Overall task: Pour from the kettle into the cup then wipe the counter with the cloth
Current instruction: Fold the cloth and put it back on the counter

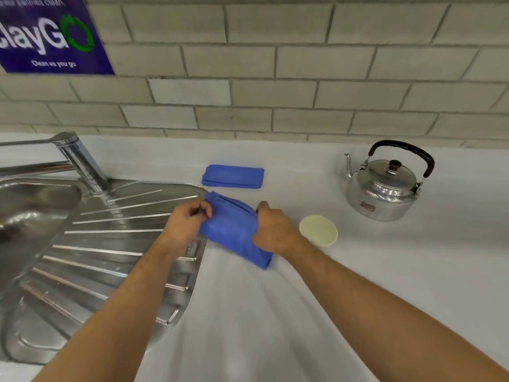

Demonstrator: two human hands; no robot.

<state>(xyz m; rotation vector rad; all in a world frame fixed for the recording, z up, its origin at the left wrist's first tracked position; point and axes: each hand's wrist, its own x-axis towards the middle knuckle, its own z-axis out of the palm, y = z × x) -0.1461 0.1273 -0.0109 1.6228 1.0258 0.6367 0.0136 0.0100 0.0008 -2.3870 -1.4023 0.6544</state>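
Observation:
Both my hands hold one folded blue cloth (234, 230) just above the white counter (275, 312), at the edge of the draining board. My left hand (187, 223) pinches its left end and my right hand (272, 230) grips its right side. A pale paper cup (318, 230) stands upright just right of my right hand; I cannot tell what is inside. Further back on the right stands a shiny metal kettle (382, 188) with a black handle and its lid on, spout pointing left.
A second folded blue cloth (233, 176) lies on the counter behind the held one. A steel sink with a ribbed draining board (96, 257) and a tap (80, 161) fills the left. A tiled wall with a purple sign (49, 34) runs behind.

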